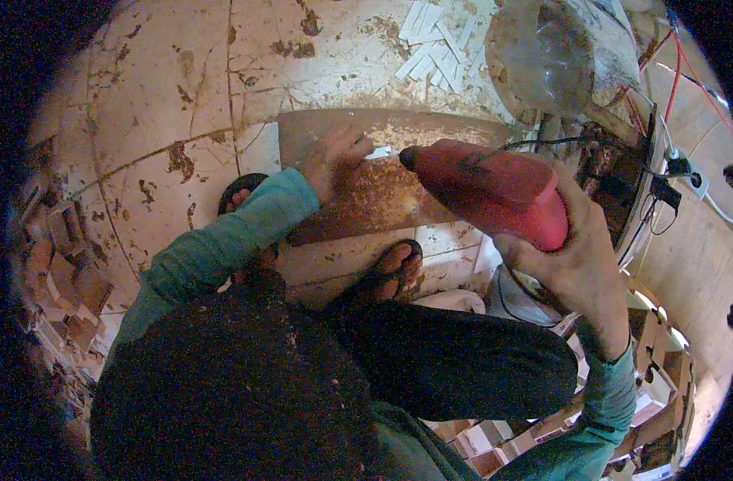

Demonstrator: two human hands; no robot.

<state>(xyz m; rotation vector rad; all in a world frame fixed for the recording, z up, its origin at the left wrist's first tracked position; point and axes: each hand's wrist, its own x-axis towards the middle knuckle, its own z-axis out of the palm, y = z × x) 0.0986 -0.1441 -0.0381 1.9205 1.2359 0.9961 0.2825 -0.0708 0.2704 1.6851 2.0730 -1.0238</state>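
I am squatting over a wooden board [358, 200] lying flat on the dusty tiled floor [166, 96], my sandalled foot [394, 268] on its near edge. My left hand [334, 156] presses down on it, fingers curled around a small white piece [378, 152] held against the wood. My right hand [579, 256] is wrapped tight around a red power drill [487, 188], its nose aimed at that piece, so I judge I am about to drive into it; that needs the tip lined up clear of my fingertips. A black cable [543, 144] trails right, white strips [439, 48] lie beyond, and wood offcuts [62, 272] crowd my left.
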